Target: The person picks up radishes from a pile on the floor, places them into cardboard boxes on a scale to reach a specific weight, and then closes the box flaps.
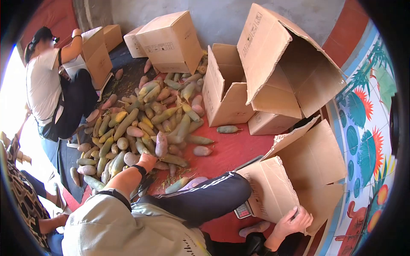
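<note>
My left hand (147, 162), with a black band at the wrist, reaches into a big pile of green, yellowish and pinkish radishes (126, 122). Its fingers are closed at the lower end of a pinkish radish (161, 144) that stands upright; the fingertips are partly hidden. On the right, my right hand (295, 220) grips the near edge of an open cardboard box (273, 186). A small dark mark shows at its fingers. Under this box, part of a scale with a keypad (243, 210) sticks out beside my knee.
More open cartons (228, 91) stand beyond, one large carton (273, 55) tilted on top. Another carton (167, 40) sits behind the pile. A co-worker (47, 85) crouches by a box at the left; another person's arm (51, 223) shows lower left. Loose radishes (202, 151) lie on the red floor.
</note>
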